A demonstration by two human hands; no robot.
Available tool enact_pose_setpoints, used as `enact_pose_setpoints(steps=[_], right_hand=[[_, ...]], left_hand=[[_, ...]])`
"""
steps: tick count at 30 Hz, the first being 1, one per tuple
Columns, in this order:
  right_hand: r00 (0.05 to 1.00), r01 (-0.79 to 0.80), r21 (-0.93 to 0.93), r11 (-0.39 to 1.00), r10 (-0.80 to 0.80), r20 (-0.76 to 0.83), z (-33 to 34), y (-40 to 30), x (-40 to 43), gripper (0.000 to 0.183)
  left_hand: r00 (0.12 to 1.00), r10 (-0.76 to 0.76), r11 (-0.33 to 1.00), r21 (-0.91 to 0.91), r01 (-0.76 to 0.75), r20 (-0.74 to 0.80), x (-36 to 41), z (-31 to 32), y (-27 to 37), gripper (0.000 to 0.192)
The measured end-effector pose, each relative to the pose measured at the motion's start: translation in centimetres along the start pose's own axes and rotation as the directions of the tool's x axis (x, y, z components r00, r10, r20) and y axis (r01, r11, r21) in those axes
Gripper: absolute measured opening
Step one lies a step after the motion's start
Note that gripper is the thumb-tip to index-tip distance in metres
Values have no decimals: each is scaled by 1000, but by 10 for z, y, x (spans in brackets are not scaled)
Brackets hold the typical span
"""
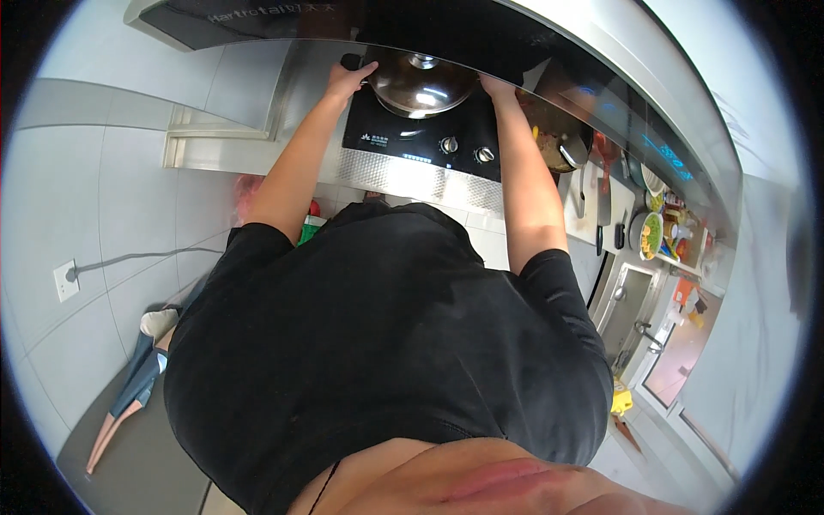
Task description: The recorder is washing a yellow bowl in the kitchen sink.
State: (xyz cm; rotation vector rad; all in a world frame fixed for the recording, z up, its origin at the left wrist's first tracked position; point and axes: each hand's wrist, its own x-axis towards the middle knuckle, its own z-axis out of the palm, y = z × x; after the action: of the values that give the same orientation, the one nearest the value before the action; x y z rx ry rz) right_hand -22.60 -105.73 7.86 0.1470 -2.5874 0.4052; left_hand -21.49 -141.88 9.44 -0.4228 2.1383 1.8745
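A large pan with a shiny lid (pixel 418 87) sits at the back of the black gas cooktop (pixel 412 138), partly hidden by the range hood's edge. My left hand (pixel 349 78) is at the pan's left side, its fingers closed around the dark handle. On the opposite side, my right hand (pixel 497 84) reaches the pan's rim; the hood covers its fingers, so its grip does not show. To the right of my right forearm stands a second pan (pixel 557 138) with food and a metal utensil in it.
The range hood (pixel 438 29) overhangs the cooktop. Farther right lie a cleaver (pixel 603 206) on a white cutting board (pixel 621 199), a bowl of green and yellow food (pixel 650 235), and a sink (pixel 627 296). A tiled wall (pixel 138 180) stands at left.
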Motion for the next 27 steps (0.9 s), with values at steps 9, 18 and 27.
enact_pose_setpoints(steps=[9, 18, 27], right_hand=[[797, -557, 521, 646, 593, 116, -93, -111, -73, 61], [651, -609, 762, 223, 689, 319, -205, -159, -191, 62], [682, -663, 580, 473, 701, 209, -330, -142, -341, 70]], left_hand=[[997, 36, 999, -22, -38, -71, -65, -56, -3, 57], [985, 157, 987, 7, -157, 68, -156, -67, -17, 44], [960, 261, 965, -1, -263, 103, -317, 7, -57, 46]])
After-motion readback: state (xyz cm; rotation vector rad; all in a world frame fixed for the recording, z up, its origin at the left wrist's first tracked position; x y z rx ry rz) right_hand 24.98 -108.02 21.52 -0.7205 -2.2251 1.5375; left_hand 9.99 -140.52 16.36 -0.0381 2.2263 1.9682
